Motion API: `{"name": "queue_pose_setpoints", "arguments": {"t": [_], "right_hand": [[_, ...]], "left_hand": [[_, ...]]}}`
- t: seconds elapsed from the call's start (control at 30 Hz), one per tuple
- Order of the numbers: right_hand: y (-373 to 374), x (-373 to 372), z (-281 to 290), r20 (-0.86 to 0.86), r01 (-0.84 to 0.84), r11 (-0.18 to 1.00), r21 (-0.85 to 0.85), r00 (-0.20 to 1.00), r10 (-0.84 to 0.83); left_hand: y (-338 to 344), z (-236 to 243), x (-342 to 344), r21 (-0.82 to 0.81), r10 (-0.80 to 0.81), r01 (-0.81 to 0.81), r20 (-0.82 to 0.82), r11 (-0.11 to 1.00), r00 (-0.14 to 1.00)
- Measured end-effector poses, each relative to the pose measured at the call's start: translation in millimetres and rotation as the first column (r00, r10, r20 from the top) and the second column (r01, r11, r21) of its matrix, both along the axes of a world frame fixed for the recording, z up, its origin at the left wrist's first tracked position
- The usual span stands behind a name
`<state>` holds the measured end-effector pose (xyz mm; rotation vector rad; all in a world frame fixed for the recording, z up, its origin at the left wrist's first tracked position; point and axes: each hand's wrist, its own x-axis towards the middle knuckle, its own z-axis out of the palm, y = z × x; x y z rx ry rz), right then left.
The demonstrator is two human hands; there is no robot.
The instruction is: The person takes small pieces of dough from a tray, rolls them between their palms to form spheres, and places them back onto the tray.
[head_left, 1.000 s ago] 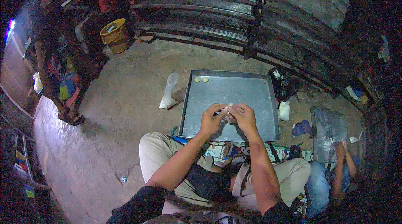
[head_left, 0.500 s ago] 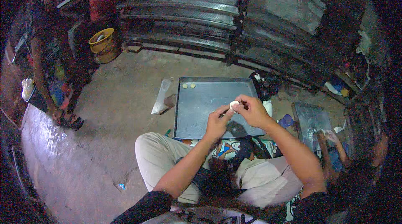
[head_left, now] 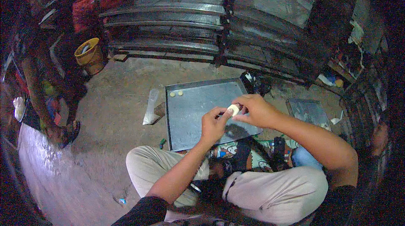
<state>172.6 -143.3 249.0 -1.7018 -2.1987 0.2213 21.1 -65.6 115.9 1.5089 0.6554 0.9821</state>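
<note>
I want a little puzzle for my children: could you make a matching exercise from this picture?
1. Pale piece
2. Two small discs
3. Bucket
4. Clear bag

A. On the floor beside the tray
B. Between the left hand and right hand
C. Yellow, toward the upper left
D. In the tray's far left corner

Pairs: 1-B, 2-D, 3-C, 4-A

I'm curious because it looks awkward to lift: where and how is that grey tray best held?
Likely grip the grey tray by its raised rim, midway along the left and right sides, coming from outside. It is wide and shallow, so opposite grips should balance it and keep the two pale discs level. The left side stands clear; the right hand partly hides the right side.
</note>
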Motion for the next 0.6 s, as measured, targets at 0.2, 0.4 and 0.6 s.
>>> {"name": "queue_pose_setpoints", "arguments": {"t": [0.2,0.4,0.6], "right_hand": [[31.3,13.4,-46.1,0.249,0.047,0.994,0.101,0.966,-0.071],[33.9,15.5,-78.2,-0.090,0.125,0.992,0.014,0.988,-0.123],[47.0,12.8,-98.1,-0.371,0.219,0.946,-0.238,0.880,-0.297]], "left_hand": [[27.0,-1.5,-2.5,0.006,-0.205,0.206,0.120,0.979,0.971],[55.1,-30.4,3.1,0.117,-0.275,0.281,-0.063,0.953,0.959],[54.2,-52.1,10.6,-0.075,-0.151,0.154,0.042,0.985,0.988]]}}
